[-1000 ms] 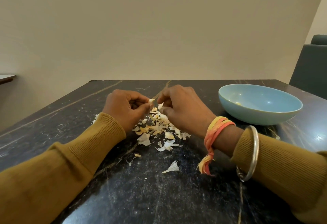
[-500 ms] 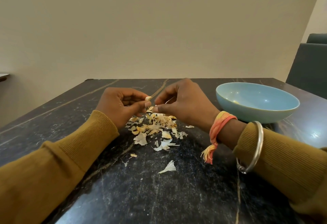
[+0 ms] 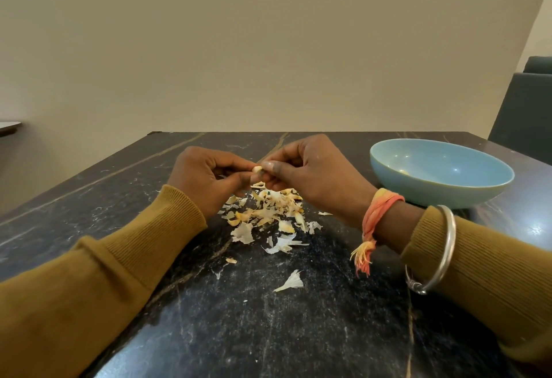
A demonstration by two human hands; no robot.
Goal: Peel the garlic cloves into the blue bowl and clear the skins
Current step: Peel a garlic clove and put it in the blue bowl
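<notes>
Pale, small garlic clove (image 3: 257,169) between left hand (image 3: 206,182) and right hand (image 3: 312,180)

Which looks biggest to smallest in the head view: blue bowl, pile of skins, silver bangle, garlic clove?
1. blue bowl
2. pile of skins
3. silver bangle (nearer the camera, so unsure)
4. garlic clove

Pale garlic clove (image 3: 257,169) pinched above scattered skins (image 3: 268,210); blue bowl (image 3: 433,197) upright nearby.
</notes>
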